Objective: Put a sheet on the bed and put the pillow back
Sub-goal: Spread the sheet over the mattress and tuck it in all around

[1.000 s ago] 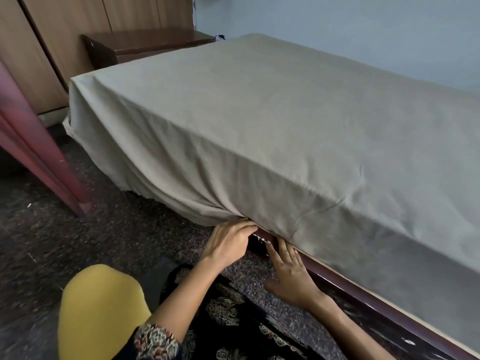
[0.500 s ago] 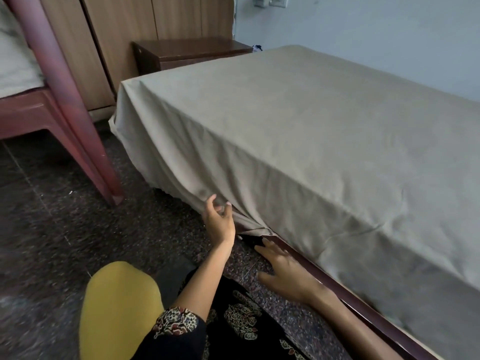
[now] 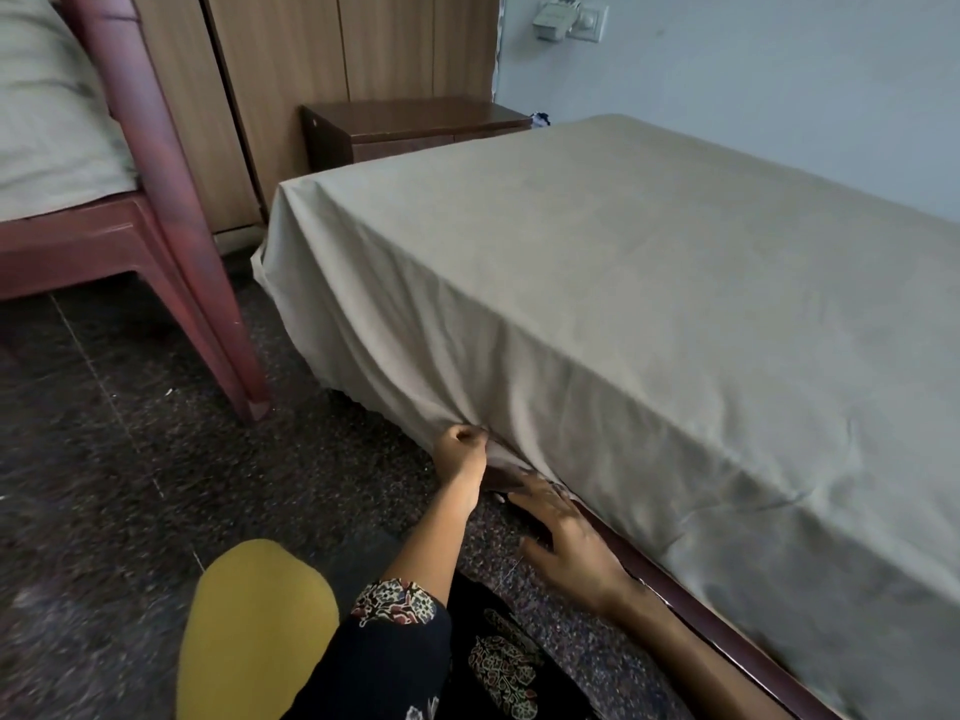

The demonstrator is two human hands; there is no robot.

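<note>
While L hand (image 3: 462, 452) tight on sheet (image 3: 623, 304)

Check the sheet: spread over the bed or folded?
Spread: the sheet lies flat across the whole top and drapes down the near side.

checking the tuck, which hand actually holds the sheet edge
The left hand, fingers curled, pinching the sheet at its hanging edge. The right hand has fingers spread beside the bed frame, holding nothing.

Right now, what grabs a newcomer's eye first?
The beige sheet, spread flat and hanging over the side, fills the right half of the view. At its lower hanging edge the left hand pinches a fold, while the right hand lies open beside the dark bed frame. A yellow knee sits bottom left.
</note>
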